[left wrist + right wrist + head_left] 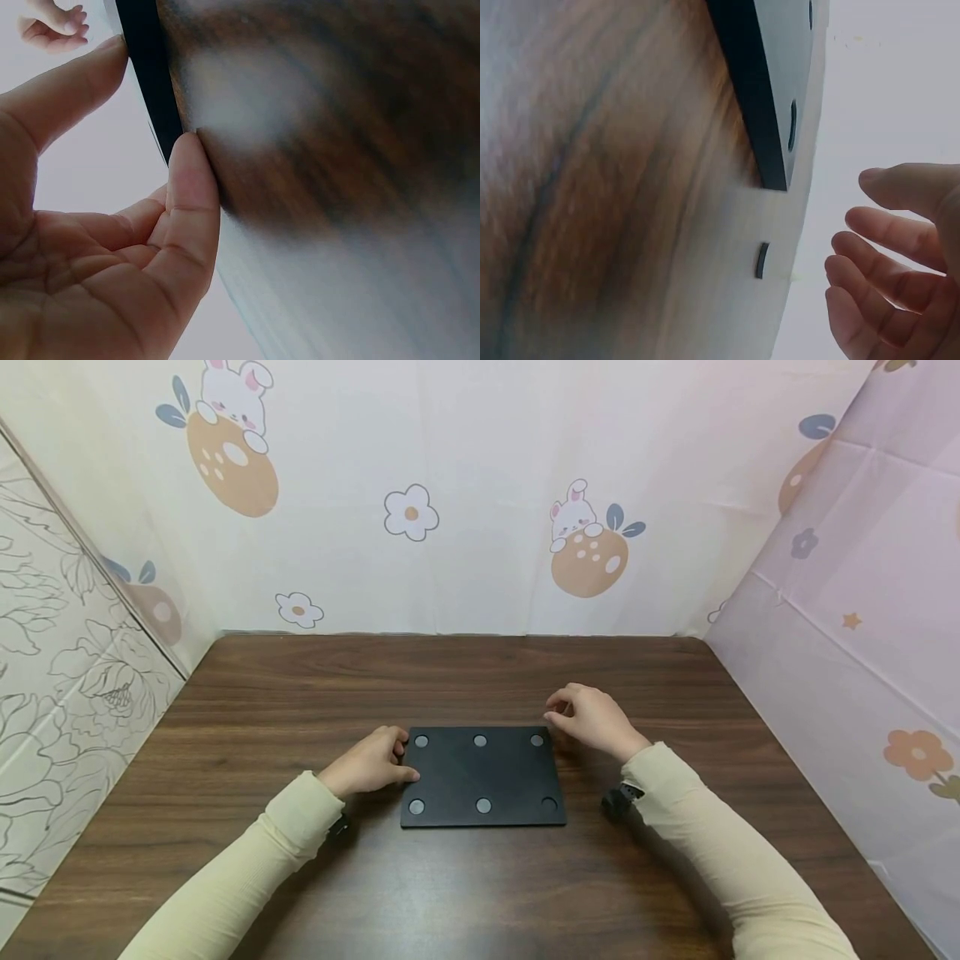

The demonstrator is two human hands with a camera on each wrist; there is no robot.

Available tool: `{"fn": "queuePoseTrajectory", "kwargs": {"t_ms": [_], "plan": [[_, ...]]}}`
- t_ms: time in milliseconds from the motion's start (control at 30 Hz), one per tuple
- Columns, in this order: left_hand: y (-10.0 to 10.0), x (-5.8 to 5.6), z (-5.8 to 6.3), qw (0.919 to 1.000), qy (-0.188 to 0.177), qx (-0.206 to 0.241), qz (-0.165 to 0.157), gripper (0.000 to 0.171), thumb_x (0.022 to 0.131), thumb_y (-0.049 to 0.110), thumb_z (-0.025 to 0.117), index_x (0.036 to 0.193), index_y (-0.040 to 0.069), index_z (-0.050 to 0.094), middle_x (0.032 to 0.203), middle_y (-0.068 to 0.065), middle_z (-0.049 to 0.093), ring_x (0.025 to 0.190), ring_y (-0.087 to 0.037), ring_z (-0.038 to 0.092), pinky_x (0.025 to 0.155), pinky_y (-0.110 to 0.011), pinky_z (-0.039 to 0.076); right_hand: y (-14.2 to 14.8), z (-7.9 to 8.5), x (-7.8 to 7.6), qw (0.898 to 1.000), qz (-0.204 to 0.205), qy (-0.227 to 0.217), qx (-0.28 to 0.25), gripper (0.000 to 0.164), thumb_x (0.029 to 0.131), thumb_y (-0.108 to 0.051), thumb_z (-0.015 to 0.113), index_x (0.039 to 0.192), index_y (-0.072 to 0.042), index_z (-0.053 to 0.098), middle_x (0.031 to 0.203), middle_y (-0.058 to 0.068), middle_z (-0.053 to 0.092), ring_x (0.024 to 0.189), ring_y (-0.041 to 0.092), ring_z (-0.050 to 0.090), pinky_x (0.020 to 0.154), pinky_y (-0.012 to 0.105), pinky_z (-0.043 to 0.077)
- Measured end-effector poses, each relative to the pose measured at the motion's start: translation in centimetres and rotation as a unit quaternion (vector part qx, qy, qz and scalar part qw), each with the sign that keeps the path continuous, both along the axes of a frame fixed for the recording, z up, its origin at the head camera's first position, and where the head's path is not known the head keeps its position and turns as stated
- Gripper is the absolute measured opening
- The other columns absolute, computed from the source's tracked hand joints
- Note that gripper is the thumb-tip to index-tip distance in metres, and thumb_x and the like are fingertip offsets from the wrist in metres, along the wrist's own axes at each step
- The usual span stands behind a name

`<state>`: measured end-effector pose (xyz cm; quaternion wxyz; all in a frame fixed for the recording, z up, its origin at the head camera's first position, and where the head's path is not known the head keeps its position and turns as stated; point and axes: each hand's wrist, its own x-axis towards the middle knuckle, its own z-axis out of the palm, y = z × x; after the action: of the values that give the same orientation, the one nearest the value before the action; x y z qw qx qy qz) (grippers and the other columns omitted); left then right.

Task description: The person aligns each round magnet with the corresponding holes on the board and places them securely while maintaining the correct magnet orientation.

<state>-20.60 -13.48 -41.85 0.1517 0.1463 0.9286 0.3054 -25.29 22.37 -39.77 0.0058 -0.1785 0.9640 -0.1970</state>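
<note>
On the table lies a flat black plate point(483, 777), with round recesses in two rows. Grey discs, such as this grey disc point(483, 806), fill most of them; the front right recess point(549, 805) is dark. My left hand point(367, 762) grips the plate's left edge, thumb over the top and a finger against the side point(193, 169). Just off the far right corner, my right hand point(592, 718) hovers with fingers loosely bent and nothing between them. In the right wrist view a small dark curved piece point(762, 260) shows beyond the plate's corner.
The brown wood table point(450, 893) reaches back to a patterned curtain point(480, 460). Another curtain point(862, 610) borders the right side, and a floral panel point(67, 693) stands at the left. A dark device point(621, 800) sits at the right wrist.
</note>
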Motion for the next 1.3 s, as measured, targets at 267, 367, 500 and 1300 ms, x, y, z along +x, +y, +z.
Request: {"fn": "queuePoseTrajectory", "kwargs": {"t_ms": [267, 367, 500, 1300], "plan": [[0.0, -0.1, 0.1, 1.0000, -0.002, 0.005, -0.002, 0.065, 0.081, 0.022, 0.080, 0.129, -0.010, 0.050, 0.108, -0.015, 0.057, 0.096, -0.023, 0.054, 0.086, -0.041, 0.048, 0.8, -0.3, -1.1, 1.000, -0.020, -0.003, -0.017, 0.024, 0.094, -0.026, 0.066, 0.112, -0.012, 0.070, 0.099, 0.005, 0.066, 0.082, 0.018, 0.061, 0.073, 0.039, 0.051], [0.0, -0.1, 0.1, 1.0000, -0.002, 0.006, -0.002, 0.065, 0.081, 0.022, 0.080, 0.129, -0.010, 0.050, 0.109, -0.015, 0.057, 0.097, -0.023, 0.054, 0.086, -0.041, 0.048, 1.1, -0.5, -1.5, 1.000, -0.022, -0.003, -0.020, 0.025, 0.094, -0.026, 0.066, 0.113, -0.011, 0.070, 0.100, 0.006, 0.066, 0.081, 0.019, 0.062, 0.073, 0.040, 0.051], [0.0, -0.1, 0.1, 1.0000, 0.001, 0.005, -0.003, 0.065, 0.081, 0.022, 0.080, 0.130, -0.010, 0.050, 0.109, -0.015, 0.057, 0.097, -0.023, 0.055, 0.086, -0.041, 0.048, 1.4, -0.7, -1.9, 0.999, -0.026, -0.012, -0.019, 0.027, 0.094, -0.026, 0.066, 0.115, -0.010, 0.069, 0.101, 0.007, 0.066, 0.080, 0.018, 0.061, 0.074, 0.041, 0.051], [0.0, -0.1, -0.1, 0.9999, -0.007, 0.008, -0.001, 0.065, 0.082, 0.022, 0.080, 0.131, -0.009, 0.050, 0.109, -0.015, 0.056, 0.096, -0.023, 0.054, 0.086, -0.040, 0.048, 2.1, -1.9, -2.8, 0.998, -0.032, -0.057, 0.016, 0.025, 0.091, -0.023, 0.069, 0.111, -0.008, 0.072, 0.109, 0.011, 0.067, 0.098, 0.027, 0.065, 0.085, 0.048, 0.051]]}}
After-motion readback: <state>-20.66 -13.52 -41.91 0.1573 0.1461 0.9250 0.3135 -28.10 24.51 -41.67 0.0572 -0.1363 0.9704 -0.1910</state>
